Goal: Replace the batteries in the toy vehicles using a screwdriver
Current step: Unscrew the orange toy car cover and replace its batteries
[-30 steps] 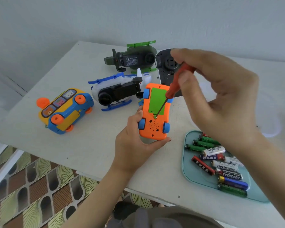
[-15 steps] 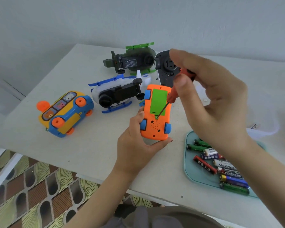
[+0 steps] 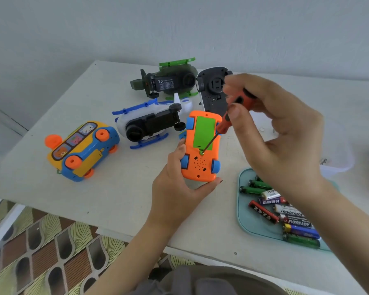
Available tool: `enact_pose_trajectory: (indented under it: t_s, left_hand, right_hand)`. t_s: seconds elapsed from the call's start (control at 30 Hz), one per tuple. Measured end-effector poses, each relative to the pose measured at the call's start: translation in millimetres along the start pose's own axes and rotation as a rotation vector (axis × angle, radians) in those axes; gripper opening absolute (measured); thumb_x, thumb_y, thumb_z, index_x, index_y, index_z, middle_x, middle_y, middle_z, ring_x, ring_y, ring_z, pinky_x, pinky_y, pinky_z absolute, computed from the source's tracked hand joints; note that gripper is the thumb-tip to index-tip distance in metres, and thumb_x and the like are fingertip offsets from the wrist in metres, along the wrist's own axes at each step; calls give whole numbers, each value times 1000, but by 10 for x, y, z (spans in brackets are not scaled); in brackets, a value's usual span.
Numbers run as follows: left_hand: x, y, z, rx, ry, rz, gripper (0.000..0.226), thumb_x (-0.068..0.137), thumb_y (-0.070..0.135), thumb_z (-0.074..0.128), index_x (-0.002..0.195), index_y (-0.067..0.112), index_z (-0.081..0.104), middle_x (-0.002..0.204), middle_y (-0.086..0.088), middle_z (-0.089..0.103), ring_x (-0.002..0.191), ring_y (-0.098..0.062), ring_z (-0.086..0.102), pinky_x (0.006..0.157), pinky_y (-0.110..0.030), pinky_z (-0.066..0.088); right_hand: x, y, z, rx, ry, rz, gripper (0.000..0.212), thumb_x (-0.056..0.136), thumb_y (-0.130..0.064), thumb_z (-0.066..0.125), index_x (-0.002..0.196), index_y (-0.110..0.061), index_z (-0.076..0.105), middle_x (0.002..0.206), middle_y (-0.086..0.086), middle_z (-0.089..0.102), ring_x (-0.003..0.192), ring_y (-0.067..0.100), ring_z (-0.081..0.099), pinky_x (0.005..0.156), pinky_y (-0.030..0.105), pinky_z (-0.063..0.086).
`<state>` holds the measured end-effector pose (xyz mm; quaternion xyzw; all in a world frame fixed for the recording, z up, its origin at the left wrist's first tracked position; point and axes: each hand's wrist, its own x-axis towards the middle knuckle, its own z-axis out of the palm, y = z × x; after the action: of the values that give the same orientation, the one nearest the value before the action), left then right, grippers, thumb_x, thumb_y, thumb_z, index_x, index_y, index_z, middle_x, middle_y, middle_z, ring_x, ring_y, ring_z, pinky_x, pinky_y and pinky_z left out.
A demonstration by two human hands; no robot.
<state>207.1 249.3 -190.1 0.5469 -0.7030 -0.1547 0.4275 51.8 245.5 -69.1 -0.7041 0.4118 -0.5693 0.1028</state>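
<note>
A pale grey wall (image 3: 179, 28) backs a white counter (image 3: 119, 199), whose near edge stands over a floor of brown and yellow patterned tiles (image 3: 41, 252). Over the middle of the counter an orange toy car (image 3: 197, 167) is held belly-up, blue wheels at its corners and a green battery cover (image 3: 203, 133) set into the far half of its underside. The left hand (image 3: 175, 194) grips the car from the near left, its fingers (image 3: 207, 186) curled round the left flank and along the near end. The tip of a screwdriver (image 3: 224, 124) sits at the screw on the near edge of the green cover, the shaft tilted up and to the right; the right hand (image 3: 281, 133) holds its red and black handle, fingers (image 3: 234, 107) pinched together on it.

Just behind the car a white helicopter (image 3: 149, 124) with blue rotor and skids lies with its black underside showing. Farther back lies a green helicopter (image 3: 170, 81); beside it is a black and white vehicle (image 3: 213, 90), upside down and partly hidden by the right hand. To the left, well apart, a yellow and blue bus (image 3: 81, 150) with orange wheels lies on its side. To the right a teal tray (image 3: 246, 218) holds loose batteries (image 3: 285, 211), partly covered by the right forearm; beyond it stands a clear plastic container (image 3: 339, 158).
</note>
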Motion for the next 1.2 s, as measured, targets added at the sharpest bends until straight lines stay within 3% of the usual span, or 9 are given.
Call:
enact_pose_trajectory:
  t_s: [0.17,0.3,0.43,0.5,0.6,0.77,0.83,1.0,1.2]
  left_hand:
    - [-3,13,-4,-49,-30,-22,83,64,68,68,129,31,31,135,0,51,117,-4,51,89,-10,47]
    - [39,5,17,-164,-86,-56,97,61,62,80,135,23,30,140,33,31,124,5,45,94,-18,49]
    - [51,57,2,-212,-53,-76,79,63,35,88,117,42,32,130,19,48,110,9,53,82,-5,47]
    - [54,72,-23,-218,-19,-90,76,63,29,90,115,41,36,116,25,52,102,9,56,78,-4,45]
    - [95,94,-74,-206,18,-76,76,64,43,86,125,34,42,113,19,56,101,0,59,80,-9,47]
    - [214,125,-144,-76,69,84,81,67,46,74,134,7,50,121,1,60,108,-14,58,89,-36,53]
    - [255,138,-154,-14,99,152,79,68,44,72,132,3,52,118,-4,62,106,-15,57,89,-38,52]
    - [322,180,-162,84,120,246,74,68,43,70,126,-1,57,112,-7,66,102,-13,54,93,-22,40]
    - [350,224,-174,165,88,244,73,66,38,79,127,5,60,107,1,67,94,-14,56,90,-24,40]
  right_hand:
    - [-13,4,-54,-75,-15,-83,27,92,-15,62,116,-2,62,91,1,64,86,14,60,81,20,47]
    - [-8,29,-114,-101,-49,-63,32,88,-13,67,118,-3,60,90,5,66,83,21,61,78,26,51]
    - [-13,74,-208,-67,-117,30,28,86,-6,66,113,-7,57,84,2,67,75,22,64,68,36,52]
    - [-17,90,-278,-79,-111,105,21,85,-10,68,102,-8,55,77,-13,66,66,16,61,63,28,51]
    - [-18,131,-431,-101,-167,223,16,83,-20,66,87,-7,58,69,-27,64,52,8,54,51,13,42]
    - [-86,180,-661,-141,-352,349,26,68,-54,67,79,-30,70,61,1,64,49,20,49,49,9,35]
    - [-134,190,-690,-133,-347,385,20,70,-49,69,77,-31,71,58,5,62,46,21,47,48,10,34]
    - [-193,176,-706,-100,-302,411,7,82,-17,71,76,-20,71,52,11,57,40,6,34,43,8,28]
    - [-265,196,-665,-53,-329,432,8,84,-15,71,76,-16,70,48,9,49,38,5,31,43,9,28]
